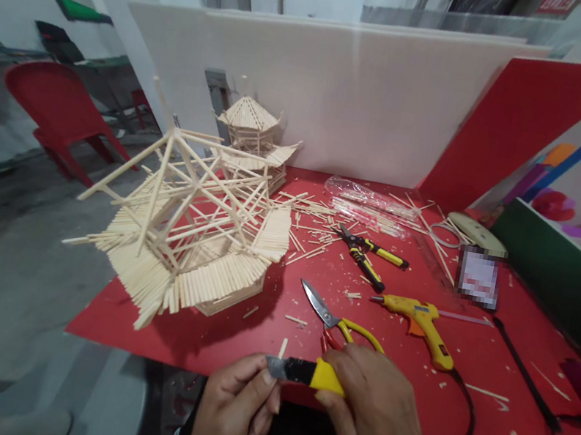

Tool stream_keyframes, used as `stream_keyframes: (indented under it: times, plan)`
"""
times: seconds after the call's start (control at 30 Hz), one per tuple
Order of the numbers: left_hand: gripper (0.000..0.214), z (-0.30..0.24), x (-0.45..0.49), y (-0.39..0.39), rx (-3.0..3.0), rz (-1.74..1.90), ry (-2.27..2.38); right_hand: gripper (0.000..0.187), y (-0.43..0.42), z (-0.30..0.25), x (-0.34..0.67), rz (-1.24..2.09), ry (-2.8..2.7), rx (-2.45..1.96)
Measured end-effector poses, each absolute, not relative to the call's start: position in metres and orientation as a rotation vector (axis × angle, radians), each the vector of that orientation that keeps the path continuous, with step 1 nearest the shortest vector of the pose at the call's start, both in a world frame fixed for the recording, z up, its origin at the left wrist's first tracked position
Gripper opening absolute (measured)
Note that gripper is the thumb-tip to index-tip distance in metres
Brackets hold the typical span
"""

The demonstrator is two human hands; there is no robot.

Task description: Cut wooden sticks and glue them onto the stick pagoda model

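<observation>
My right hand (pixel 375 410) is closed round the yellow handle of a utility knife (pixel 306 373) at the near edge of the red table (pixel 414 342). The knife's grey blade points left. My left hand (pixel 237 405) pinches a short wooden stick (pixel 283 348) against the blade tip; the stick stands upright above my fingers. Just beyond the knife lie yellow-handled scissors (pixel 340 322). A large stick-built roof model (pixel 188 230) stands at the table's left, with a smaller stick pavilion (pixel 252 138) behind it.
Yellow-handled pliers (pixel 368 253), a yellow glue gun (pixel 421 322) with a black cord, a plastic bag of sticks (pixel 370 205) and loose stick offcuts lie on the table. White and red boards (pixel 376 106) stand behind. A red chair (pixel 57 112) is at the left.
</observation>
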State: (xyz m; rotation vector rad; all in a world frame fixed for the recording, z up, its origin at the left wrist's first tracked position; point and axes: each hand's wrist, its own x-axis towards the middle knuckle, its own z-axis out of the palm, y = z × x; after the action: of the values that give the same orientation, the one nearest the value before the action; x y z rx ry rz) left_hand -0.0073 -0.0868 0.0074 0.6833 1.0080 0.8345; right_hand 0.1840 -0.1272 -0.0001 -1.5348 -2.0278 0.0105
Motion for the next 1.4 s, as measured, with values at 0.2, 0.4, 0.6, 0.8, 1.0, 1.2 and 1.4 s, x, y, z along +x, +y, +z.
stream_keyframes:
  times: [0.2,0.4,0.6,0.8,1.0,1.2,1.4]
  plan:
    - [0.043,0.013,-0.007,-0.082,0.620,0.816,0.958,0.027,-0.125,0.001,0.184,0.054,-2.023,-1.533]
    - [0.040,0.009,-0.011,-0.073,0.625,0.887,0.937,0.024,-0.118,0.001,0.173,0.242,-1.980,-1.515]
    - [0.043,-0.004,-0.010,-0.077,0.698,0.891,0.966,0.023,-0.113,0.004,0.171,0.245,-2.002,-1.537]
    - [0.036,0.005,-0.010,-0.078,0.627,0.814,0.949,0.023,-0.117,0.009,0.191,0.029,-2.036,-1.556]
    - [0.042,0.003,-0.006,-0.072,0.541,0.899,0.955,0.017,-0.123,0.001,0.176,0.284,-1.998,-1.519]
    - [0.043,0.000,-0.006,-0.076,0.600,0.941,0.963,0.019,-0.123,-0.002,0.174,0.281,-1.994,-1.564]
    - [0.040,0.005,-0.001,-0.080,0.557,0.981,0.988,0.019,-0.120,-0.001,0.176,0.075,-1.979,-1.548]
